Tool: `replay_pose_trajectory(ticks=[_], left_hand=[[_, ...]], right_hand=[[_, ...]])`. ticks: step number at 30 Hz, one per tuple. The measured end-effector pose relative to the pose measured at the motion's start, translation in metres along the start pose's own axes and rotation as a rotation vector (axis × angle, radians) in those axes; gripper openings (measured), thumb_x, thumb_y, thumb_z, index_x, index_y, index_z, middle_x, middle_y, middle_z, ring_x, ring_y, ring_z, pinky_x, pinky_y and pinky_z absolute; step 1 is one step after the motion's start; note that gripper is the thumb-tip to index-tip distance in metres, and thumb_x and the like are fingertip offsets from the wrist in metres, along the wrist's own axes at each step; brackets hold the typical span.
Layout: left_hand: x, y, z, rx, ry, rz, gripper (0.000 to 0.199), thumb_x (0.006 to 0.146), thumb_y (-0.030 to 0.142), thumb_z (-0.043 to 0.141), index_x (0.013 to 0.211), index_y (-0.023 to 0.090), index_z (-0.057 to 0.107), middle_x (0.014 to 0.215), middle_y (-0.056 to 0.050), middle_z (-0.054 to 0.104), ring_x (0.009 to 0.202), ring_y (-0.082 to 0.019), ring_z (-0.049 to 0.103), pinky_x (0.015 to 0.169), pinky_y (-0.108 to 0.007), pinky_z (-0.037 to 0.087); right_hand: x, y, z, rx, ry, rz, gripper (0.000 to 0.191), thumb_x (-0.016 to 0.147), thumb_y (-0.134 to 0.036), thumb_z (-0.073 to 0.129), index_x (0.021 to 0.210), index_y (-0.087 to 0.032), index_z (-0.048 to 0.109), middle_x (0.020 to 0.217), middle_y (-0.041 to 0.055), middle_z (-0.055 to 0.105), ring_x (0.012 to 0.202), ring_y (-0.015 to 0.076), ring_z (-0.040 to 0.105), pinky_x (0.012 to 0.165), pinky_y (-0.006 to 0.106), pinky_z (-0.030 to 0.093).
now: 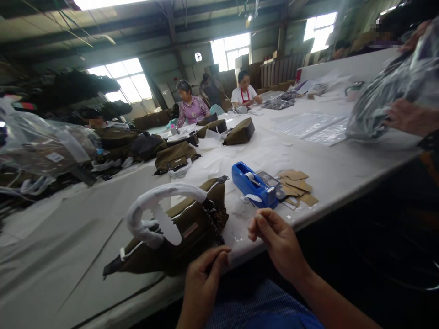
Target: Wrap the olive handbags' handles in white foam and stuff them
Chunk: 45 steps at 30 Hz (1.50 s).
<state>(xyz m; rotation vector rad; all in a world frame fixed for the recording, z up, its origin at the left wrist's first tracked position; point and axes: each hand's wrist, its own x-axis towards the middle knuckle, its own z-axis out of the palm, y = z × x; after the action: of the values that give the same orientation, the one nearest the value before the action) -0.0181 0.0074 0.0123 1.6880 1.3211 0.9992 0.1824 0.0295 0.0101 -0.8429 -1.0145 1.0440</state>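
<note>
Both of my hands are at the table's front edge with thumb and fingers pinched together. My left hand point(206, 278) is just in front of an olive handbag point(187, 251), its fingertips near the bag's dark chain point(214, 224). To the right, my right hand point(279, 240) is raised below a blue tape dispenser point(252, 185). Whatever either pinch holds is too small to make out. The handbag lies tilted, its arched handle point(139, 205) wrapped in white material. A white strip with a scalloped edge point(169, 230) hangs inside the handle.
Brown card pieces point(298, 185) lie beside the dispenser. More olive bags point(176, 155) stand farther along the white table point(325, 183). Clear plastic sleeves point(308, 125) lie at right, where another person's hand point(408, 116) holds plastic-wrapped goods. Two people sit at the far end. Bags pile up at left.
</note>
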Motion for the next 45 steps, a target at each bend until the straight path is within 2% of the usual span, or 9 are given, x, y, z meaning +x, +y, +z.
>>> replay_pose_trajectory(ticks=[4, 7, 9, 13, 18, 21, 27, 33, 45], left_hand=[[-0.004, -0.003, -0.005, 0.141, 0.071, 0.001, 0.028, 0.095, 0.044, 0.061, 0.095, 0.024, 0.081, 0.079, -0.002, 0.078, 0.081, -0.023, 0.075, 0.078, -0.030, 0.058], [-0.005, 0.002, -0.004, 0.251, 0.044, 0.099, 0.024, 0.096, 0.037, 0.060, 0.100, 0.026, 0.080, 0.085, -0.002, 0.080, 0.079, -0.022, 0.075, 0.075, -0.029, 0.059], [-0.005, 0.008, -0.002, 0.289, 0.047, 0.144, 0.022, 0.097, 0.033, 0.059, 0.101, 0.027, 0.080, 0.090, -0.002, 0.080, 0.080, -0.021, 0.076, 0.076, -0.029, 0.059], [-0.002, 0.018, -0.002, 0.300, 0.056, 0.138, 0.018, 0.096, 0.033, 0.062, 0.096, 0.026, 0.079, 0.091, -0.001, 0.080, 0.081, -0.020, 0.076, 0.077, -0.028, 0.058], [0.007, 0.019, -0.008, 0.287, 0.246, 0.143, 0.018, 0.096, 0.032, 0.063, 0.103, 0.024, 0.077, 0.102, -0.003, 0.080, 0.095, -0.022, 0.075, 0.088, -0.030, 0.057], [0.014, 0.014, -0.009, 0.336, 0.385, 0.183, 0.019, 0.096, 0.030, 0.062, 0.109, 0.023, 0.074, 0.108, -0.004, 0.078, 0.102, -0.021, 0.073, 0.094, -0.031, 0.055], [0.027, 0.006, -0.004, 0.555, 0.516, 0.250, 0.022, 0.096, 0.030, 0.063, 0.117, 0.023, 0.068, 0.112, -0.004, 0.077, 0.084, -0.019, 0.073, 0.075, -0.030, 0.056], [0.033, 0.011, 0.005, 0.797, 0.555, 0.140, 0.043, 0.089, 0.035, 0.073, 0.128, 0.023, 0.061, 0.113, -0.005, 0.076, 0.080, -0.023, 0.071, 0.071, -0.033, 0.054], [0.041, 0.015, 0.009, 0.732, 0.518, 0.104, 0.042, 0.088, 0.024, 0.071, 0.128, 0.024, 0.059, 0.104, -0.002, 0.073, 0.073, -0.018, 0.065, 0.070, -0.030, 0.054]], right_hand=[[-0.005, -0.001, -0.011, -0.440, 0.166, -0.206, 0.034, 0.096, -0.030, 0.065, 0.129, -0.028, 0.059, 0.124, 0.0104, 0.069, 0.067, 0.0139, 0.067, 0.059, 0.026, 0.059], [-0.013, -0.001, -0.007, -0.652, -0.135, -0.506, 0.044, 0.096, -0.017, 0.062, 0.137, -0.032, 0.059, 0.129, 0.0086, 0.069, 0.095, 0.0195, 0.073, 0.086, 0.031, 0.062], [-0.016, 0.002, -0.004, -0.652, -0.395, -0.595, 0.038, 0.098, -0.014, 0.059, 0.132, -0.030, 0.064, 0.117, 0.0070, 0.075, 0.102, 0.0196, 0.073, 0.090, 0.030, 0.061], [-0.009, 0.008, -0.007, -0.637, -0.464, -0.527, 0.024, 0.100, -0.015, 0.057, 0.115, -0.025, 0.072, 0.098, 0.0045, 0.077, 0.087, 0.0159, 0.074, 0.079, 0.024, 0.062], [0.022, 0.012, -0.017, -0.765, -0.125, -0.485, 0.010, 0.097, -0.019, 0.063, 0.100, -0.024, 0.072, 0.095, 0.0037, 0.076, 0.089, 0.0189, 0.073, 0.084, 0.029, 0.059], [0.042, 0.019, -0.017, -0.809, -0.031, -0.508, 0.009, 0.097, -0.021, 0.063, 0.100, -0.023, 0.071, 0.099, 0.0053, 0.076, 0.094, 0.0213, 0.073, 0.087, 0.032, 0.057], [0.061, 0.035, -0.007, -0.830, -0.084, -0.534, 0.011, 0.098, -0.020, 0.062, 0.101, -0.022, 0.072, 0.096, 0.0035, 0.076, 0.089, 0.0195, 0.072, 0.085, 0.030, 0.055], [0.063, 0.041, 0.001, -0.809, -0.131, -0.512, 0.013, 0.098, -0.017, 0.061, 0.101, -0.022, 0.073, 0.097, 0.0041, 0.076, 0.090, 0.0193, 0.072, 0.084, 0.028, 0.054], [0.066, 0.048, 0.005, -0.633, -0.169, -0.369, 0.011, 0.097, -0.018, 0.062, 0.097, -0.022, 0.072, 0.094, 0.0031, 0.074, 0.089, 0.0189, 0.070, 0.083, 0.029, 0.052]])
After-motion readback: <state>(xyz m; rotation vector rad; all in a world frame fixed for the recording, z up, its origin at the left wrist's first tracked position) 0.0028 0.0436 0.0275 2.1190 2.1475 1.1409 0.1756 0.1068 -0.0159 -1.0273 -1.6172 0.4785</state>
